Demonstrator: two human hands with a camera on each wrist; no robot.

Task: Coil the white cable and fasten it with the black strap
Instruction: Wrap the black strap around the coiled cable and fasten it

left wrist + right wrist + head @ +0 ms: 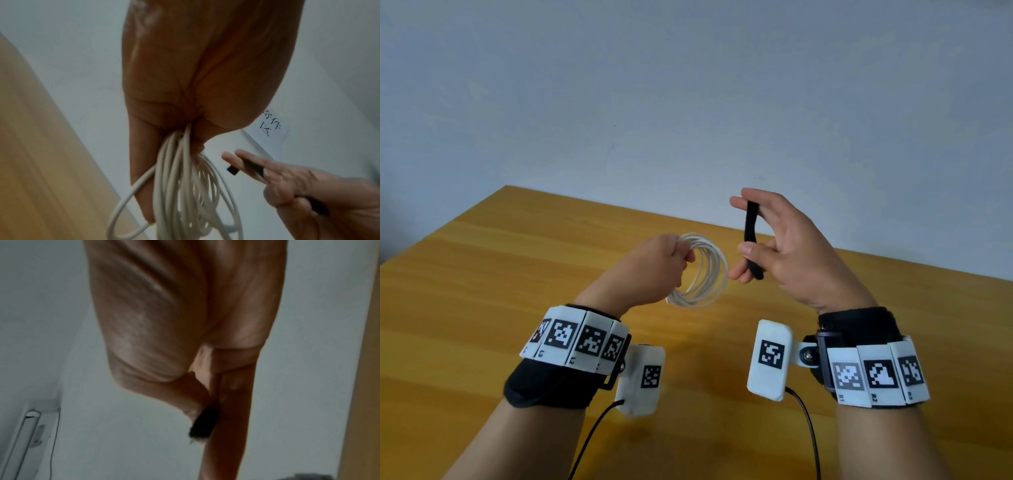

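Observation:
The white cable (705,270) is wound into a round coil of several loops and hangs above the table. My left hand (654,263) grips the coil at its top left, fingers curled round the bundled loops (180,178). Just right of the coil my right hand (767,240) holds the black strap (751,236) upright, pinched between two raised fingers at its top and under the thumb lower down. The strap's end (233,170) pokes out between those fingers in the left wrist view, and a blurred dark tip of the strap (202,425) shows in the right wrist view.
The wooden table (482,308) stretches under both hands, its far edge close to a plain pale wall (688,102). A white paper label (269,125) with black characters hangs on the wall. Black wires (808,428) trail from the wrist cameras.

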